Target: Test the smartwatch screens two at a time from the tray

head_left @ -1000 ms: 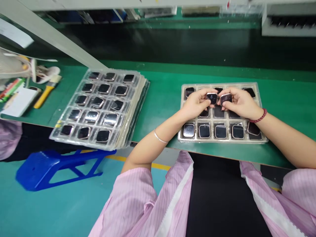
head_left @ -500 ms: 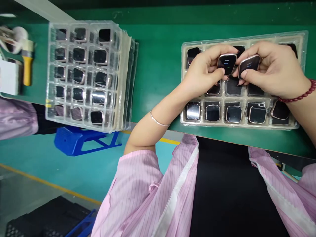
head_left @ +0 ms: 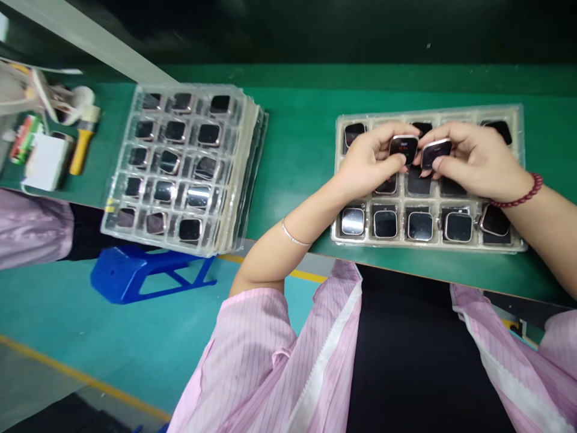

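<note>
Square black silver-rimmed watches (head_left: 404,144) are gripped, one by left fingers (head_left: 393,164), one by right fingers (head_left: 449,165), seemingly for easy viewing

The left hand (head_left: 367,159) and right hand (head_left: 478,157) hide parts of the cream tray (head_left: 438,227) beneath; the left device (head_left: 409,156) shows lit marks (head_left: 403,146) too small to read; a co-worker's sleeve (head_left: 33,228) is cut off at left; a dark shape (head_left: 74,415) is cut off below
</note>
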Tool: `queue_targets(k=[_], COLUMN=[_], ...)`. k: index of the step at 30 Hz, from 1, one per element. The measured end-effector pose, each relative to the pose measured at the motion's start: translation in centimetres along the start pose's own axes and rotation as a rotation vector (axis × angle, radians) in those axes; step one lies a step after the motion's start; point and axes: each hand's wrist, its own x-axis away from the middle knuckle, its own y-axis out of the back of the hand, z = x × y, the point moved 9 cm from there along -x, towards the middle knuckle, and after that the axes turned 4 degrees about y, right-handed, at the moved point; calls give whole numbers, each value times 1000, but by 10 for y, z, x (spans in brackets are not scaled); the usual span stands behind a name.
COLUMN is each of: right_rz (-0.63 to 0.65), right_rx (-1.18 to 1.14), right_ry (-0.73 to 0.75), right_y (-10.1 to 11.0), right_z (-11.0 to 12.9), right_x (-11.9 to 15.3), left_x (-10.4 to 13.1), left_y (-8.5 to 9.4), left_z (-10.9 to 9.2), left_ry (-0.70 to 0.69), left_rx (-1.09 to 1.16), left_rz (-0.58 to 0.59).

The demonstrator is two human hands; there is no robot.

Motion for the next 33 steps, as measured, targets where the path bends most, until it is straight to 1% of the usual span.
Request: queue_targets(k=[3, 6, 12, 17, 20, 22, 23, 25, 26, 28, 30, 31, 33], right_rz=[13, 13, 6, 20, -2, -31, -45, -59, -57, -44, -20, -7, 20], right_rx=[-45, -66, -53, -55, -84, -145, -196, -333, -405, -522, -583, -595, -599], right_ry=[10, -1, -6, 2, -14, -56, -85, -136, -153, -177, -207, -226, -264], right_y=[-1, 0, 0, -1, 1, 4, 6, 8, 9, 9, 9, 9, 8], right_z=[-2, -5, -9, -11, -13, -18, -21, -26, -27, -29, -29, -29, -27], right_x=[1, 1, 5, 5, 3, 3, 3, 5, 5, 6, 6, 6, 6], left_x=[0, 2, 1, 0, -3, -5, -4, 4, 12, 36, 68, 86, 117], left_y=[-4, -7, -8, -10, -7, -3, -2, -5, -8, -18, -38, -50, -73], left_z=[-5, -8, -5, -5, -3, -3, -4, -15, -26, -54, -81, -90, -102], left_ry=[-25, -22, 25, 4, 4, 47, 83, 151, 166, 158, 165, 199, 291], left_rx=[104, 146, 166, 212, 279, 361, 416, 528, 578, 655, 688, 683, 649], left_rz=[57, 95, 107, 108, 80, 79, 102, 206, 277, 456, 675, 794, 1037])
